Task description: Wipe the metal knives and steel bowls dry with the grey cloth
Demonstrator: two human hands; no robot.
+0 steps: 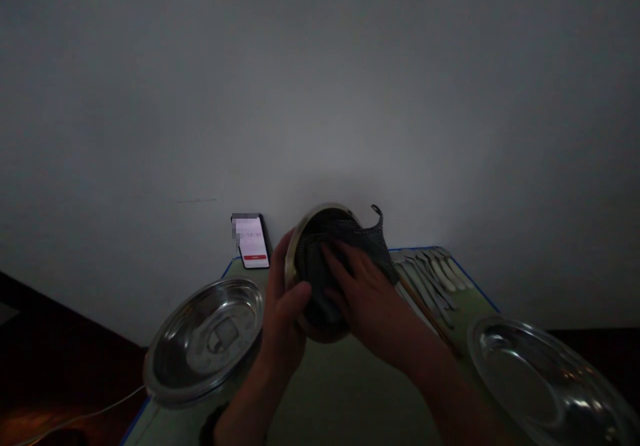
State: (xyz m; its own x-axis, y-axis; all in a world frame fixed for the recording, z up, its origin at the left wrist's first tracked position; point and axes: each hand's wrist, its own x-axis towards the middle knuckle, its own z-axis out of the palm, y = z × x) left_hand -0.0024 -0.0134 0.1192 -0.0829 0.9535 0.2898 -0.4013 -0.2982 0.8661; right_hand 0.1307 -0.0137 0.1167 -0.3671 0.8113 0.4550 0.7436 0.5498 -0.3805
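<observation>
My left hand (286, 306) grips a round bowl (291, 259) by its left side, thumb over the rim. The bowl is tilted with its opening toward me, above the table's middle. Inside it, my right hand (357, 283) presses a dark grey cloth (370, 239) against the inner wall, fingers bent over the fabric. Part of the cloth hangs over the bowl's right edge, and a small hanging loop sticks up from its corner. Folds of cloth and my fingers hide much of the bowl's inside.
A shiny metal basin (167, 353) is at the left, another metal basin (560, 366) at the right. Several pieces of cutlery (435, 273) and a thin brown stick (425, 309) lie at the back right. A lit phone (253, 241) leans on the wall (330, 99) behind the green table (330, 399).
</observation>
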